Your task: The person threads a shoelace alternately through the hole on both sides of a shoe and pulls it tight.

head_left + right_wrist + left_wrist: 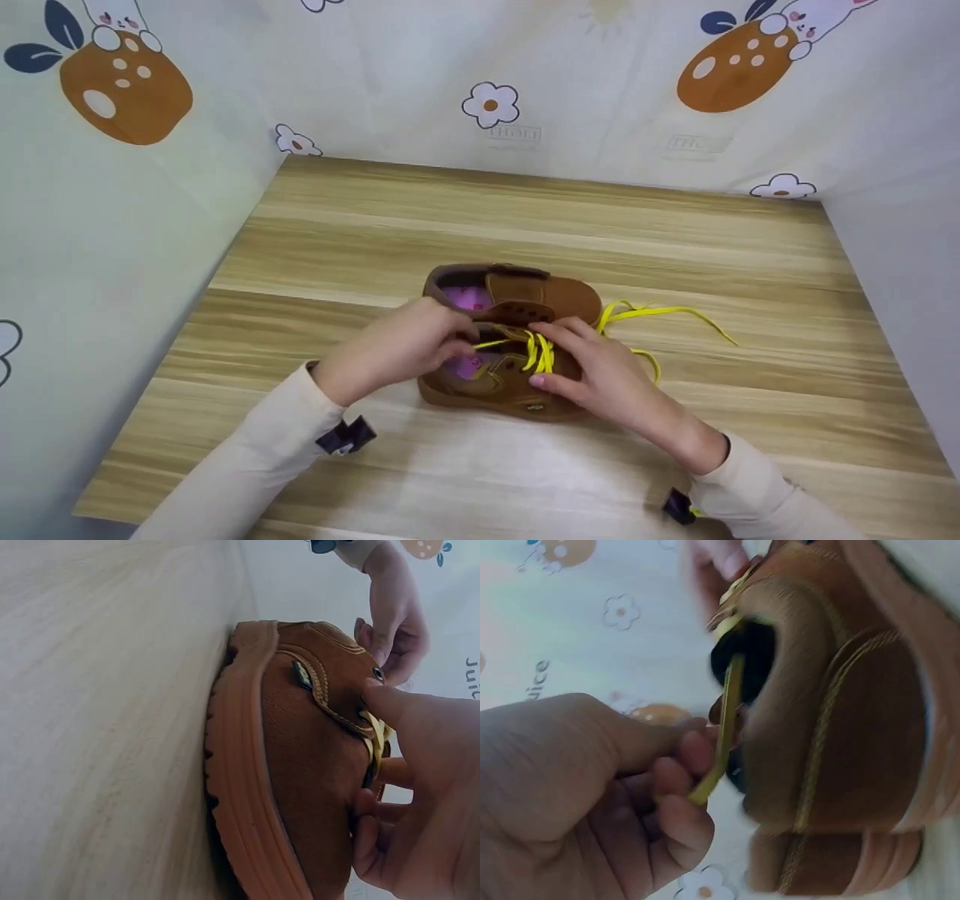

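Observation:
A brown shoe point(480, 397) with yellow laces point(546, 356) threaded across its front lies nearest the person, toe to the right. My left hand point(401, 345), over the shoe's opening, pinches a yellow lace end point(731, 712) that runs out from inside the shoe under the eyelets. My right hand point(611, 382) holds the shoe over its laced part. Its thumb lies by the eyelet flap point(352, 694), and the other fingers reach across to the far side, some curled against the upper. Pink print shows on the insole point(469, 366).
A second brown shoe point(574, 292) without laces in its visible eyelets stands right behind the first, toe also to the right. Loose yellow lace point(675, 310) trails over the wooden table point(360, 210) to the right. A patterned sheet point(405, 82) hangs behind the table.

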A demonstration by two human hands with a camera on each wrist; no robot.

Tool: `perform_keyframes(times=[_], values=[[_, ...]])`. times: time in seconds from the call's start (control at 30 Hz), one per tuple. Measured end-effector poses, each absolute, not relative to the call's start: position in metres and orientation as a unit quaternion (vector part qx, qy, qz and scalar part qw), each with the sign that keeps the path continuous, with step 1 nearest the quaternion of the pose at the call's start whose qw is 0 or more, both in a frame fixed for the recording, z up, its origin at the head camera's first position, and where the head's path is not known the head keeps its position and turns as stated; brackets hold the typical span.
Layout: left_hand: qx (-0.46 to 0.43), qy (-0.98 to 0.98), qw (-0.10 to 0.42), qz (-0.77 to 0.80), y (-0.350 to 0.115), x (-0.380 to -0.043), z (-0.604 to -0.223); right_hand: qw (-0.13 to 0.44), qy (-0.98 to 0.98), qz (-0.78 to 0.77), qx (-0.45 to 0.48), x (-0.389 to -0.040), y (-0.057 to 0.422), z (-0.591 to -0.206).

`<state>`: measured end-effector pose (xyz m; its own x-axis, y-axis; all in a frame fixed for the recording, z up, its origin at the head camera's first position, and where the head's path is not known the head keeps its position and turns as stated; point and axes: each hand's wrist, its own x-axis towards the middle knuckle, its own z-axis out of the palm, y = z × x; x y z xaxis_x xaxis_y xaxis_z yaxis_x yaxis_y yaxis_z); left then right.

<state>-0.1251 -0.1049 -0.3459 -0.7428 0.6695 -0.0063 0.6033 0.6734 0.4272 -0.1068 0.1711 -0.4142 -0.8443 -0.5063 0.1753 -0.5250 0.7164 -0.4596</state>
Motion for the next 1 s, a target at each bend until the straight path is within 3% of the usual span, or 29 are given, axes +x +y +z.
perform_keyframes(times=[0.13, 0.33, 0.57, 0.87, 1.0], values=[[0.374, 0.901, 0.090, 0.199, -0.102, -0.125, -0.346, 0.036, -0.930, 0.245, 0.273, -0.105, 0.168, -0.417], [0.408, 0.888, 0.055, 0.206, -0.115, -0.131, -0.329, 0.063, -0.933, 0.224, 0.273, -0.105, 0.166, -0.421], [0.382, 0.892, 0.069, 0.231, -0.115, -0.132, -0.325, 0.067, -0.936, 0.217, 0.268, -0.104, 0.166, -0.423], [0.356, 0.822, 0.183, 0.405, -0.116, -0.131, -0.326, 0.049, -0.937, 0.223, 0.264, -0.104, 0.166, -0.421], [0.368, 0.768, 0.237, 0.467, -0.118, -0.128, -0.323, 0.070, -0.928, 0.245, 0.270, -0.102, 0.165, -0.417]])
